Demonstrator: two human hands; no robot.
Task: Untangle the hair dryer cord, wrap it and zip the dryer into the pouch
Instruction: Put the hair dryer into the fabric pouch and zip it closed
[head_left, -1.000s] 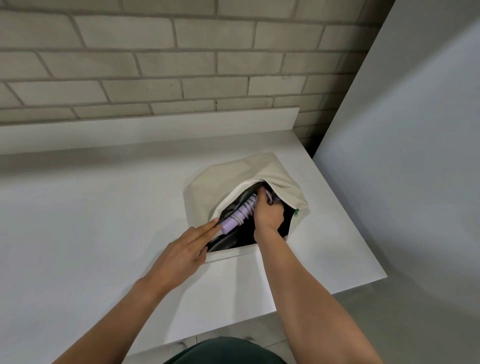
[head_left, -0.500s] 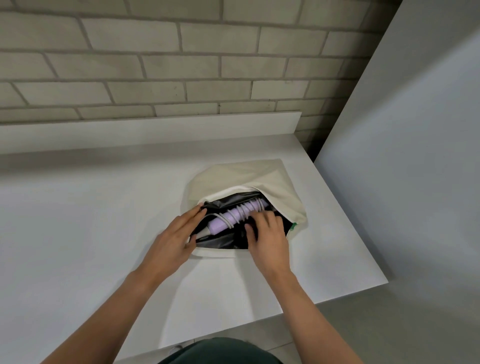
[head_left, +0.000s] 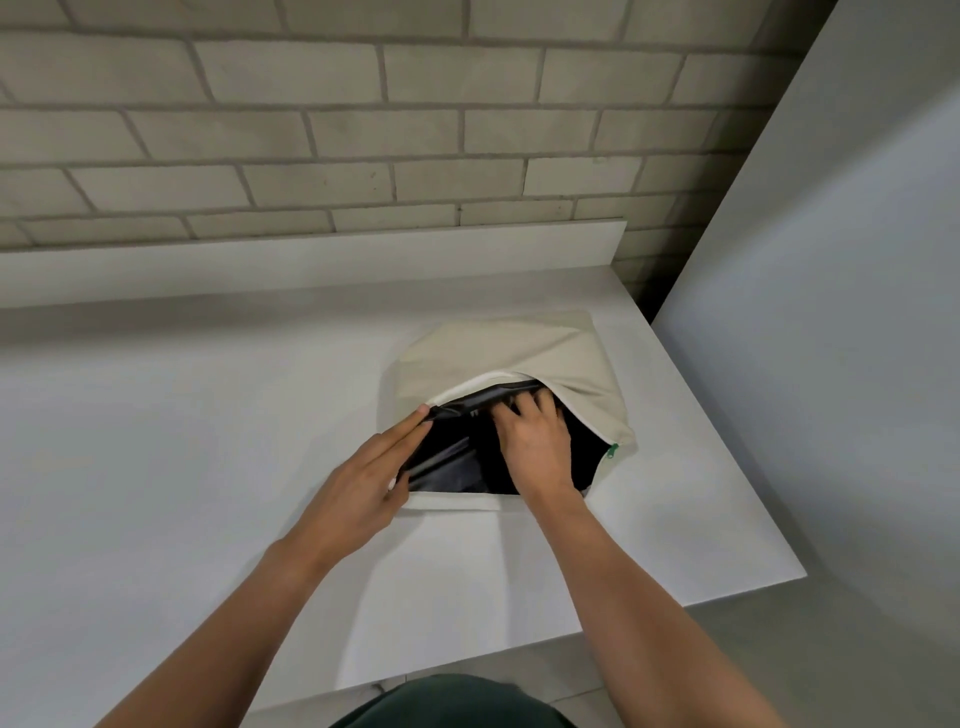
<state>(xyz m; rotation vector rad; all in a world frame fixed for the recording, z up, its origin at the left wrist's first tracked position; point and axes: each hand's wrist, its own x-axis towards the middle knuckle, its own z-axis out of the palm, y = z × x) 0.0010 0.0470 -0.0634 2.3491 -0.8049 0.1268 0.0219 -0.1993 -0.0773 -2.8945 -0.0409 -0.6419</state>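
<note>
The beige pouch (head_left: 498, 353) lies open on the white counter (head_left: 182, 441), its black lining (head_left: 447, 462) showing. The hair dryer and its cord are out of sight inside the pouch. My left hand (head_left: 363, 483) lies along the left end of the opening, straight fingers pressing on the lining's edge. My right hand (head_left: 535, 447) reaches into the opening with fingers spread. Its fingertips press under the upper flap. A green zipper pull (head_left: 613, 451) sits at the right end of the opening.
A brick wall (head_left: 363, 130) and a low white upstand (head_left: 311, 260) close off the back. A grey panel (head_left: 831, 312) stands to the right. The counter's right corner (head_left: 800, 574) is close to the pouch.
The purple dryer handle with the wound cord, visible before, has gone out of sight into the pouch. My right hand moved deeper into the opening; my left stayed at its left edge.
</note>
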